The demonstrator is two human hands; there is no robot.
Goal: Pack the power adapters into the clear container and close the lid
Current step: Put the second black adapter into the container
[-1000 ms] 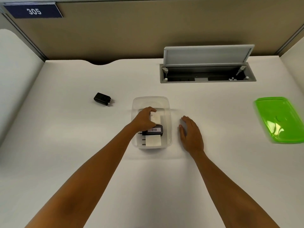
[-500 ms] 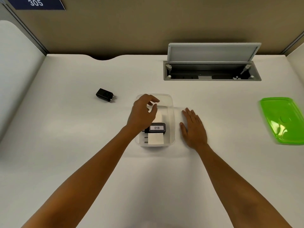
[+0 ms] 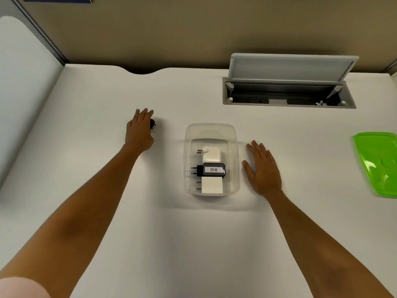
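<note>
The clear container [image 3: 236, 147] stands at the middle of the white desk. Inside lie a white adapter [image 3: 212, 153] at the far end, a black adapter labelled 018 [image 3: 213, 170] in the middle and another white adapter [image 3: 211, 185] at the near end. A small black adapter [image 3: 153, 124] lies on the desk to the container's left, mostly hidden under my left hand [image 3: 139, 131], whose fingers stretch over it; only its prongs show. My right hand [image 3: 262, 168] rests flat on the desk just right of the container. The green lid [image 3: 379, 164] lies far right.
An open grey cable hatch [image 3: 289, 91] with a raised flap sits in the desk at the back right. Beige partition walls close off the back and a white panel [image 3: 23, 87] the left side.
My left hand has left the container and moved left and away onto the loose black adapter. The white adapter it covered now lies in the container. My right hand has stayed put.
</note>
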